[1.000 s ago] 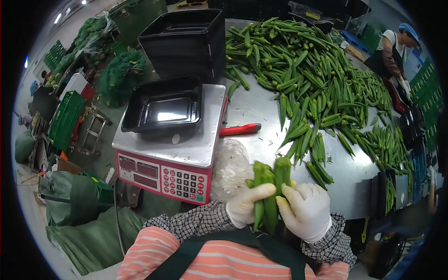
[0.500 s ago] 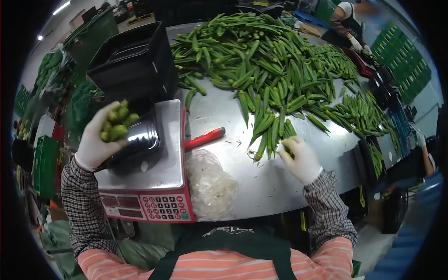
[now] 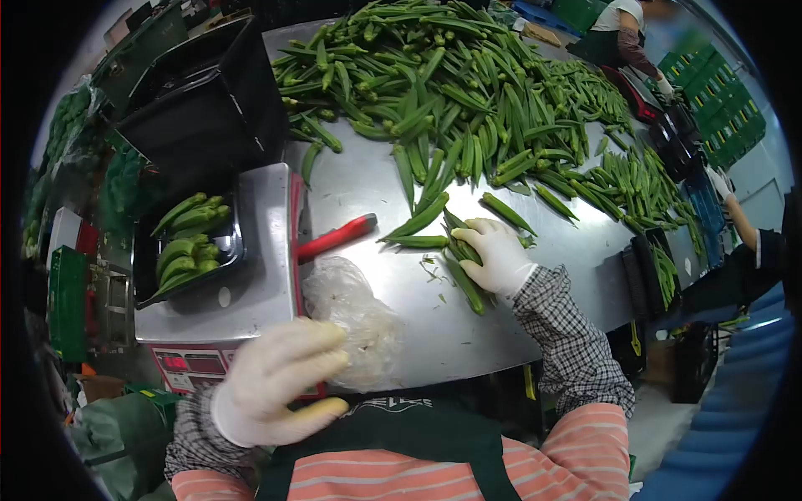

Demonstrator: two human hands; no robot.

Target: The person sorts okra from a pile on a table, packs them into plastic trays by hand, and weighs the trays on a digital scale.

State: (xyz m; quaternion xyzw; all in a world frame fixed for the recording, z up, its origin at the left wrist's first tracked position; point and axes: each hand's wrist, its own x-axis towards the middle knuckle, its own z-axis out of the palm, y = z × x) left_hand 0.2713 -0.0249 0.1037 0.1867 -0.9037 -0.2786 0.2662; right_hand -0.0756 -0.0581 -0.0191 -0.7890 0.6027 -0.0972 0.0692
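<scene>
My left hand (image 3: 280,380), in a white glove, is above the front of the red scale (image 3: 276,301) with its fingers apart and nothing in them. On the scale's metal plate sits a black plastic tray (image 3: 237,232) holding two bunches of okra (image 3: 188,260). My right hand (image 3: 494,255), also gloved, rests on the metal table with its fingers curled round a few okra pods (image 3: 462,282). Other loose pods (image 3: 420,219) lie just left of it. Behind stretches a large heap of okra (image 3: 476,92).
A red-handled tool (image 3: 338,237) and a crumpled clear plastic bag (image 3: 351,321) lie beside the scale. Black crates (image 3: 205,100) stand at the back left. A co-worker (image 3: 622,37) is at the far right near green crates (image 3: 710,92); another person's gloved hand (image 3: 718,182) shows below.
My left hand has let go of its okra, now in the tray, and moved down and right towards me. My right hand has moved slightly up and left and closed round pods.
</scene>
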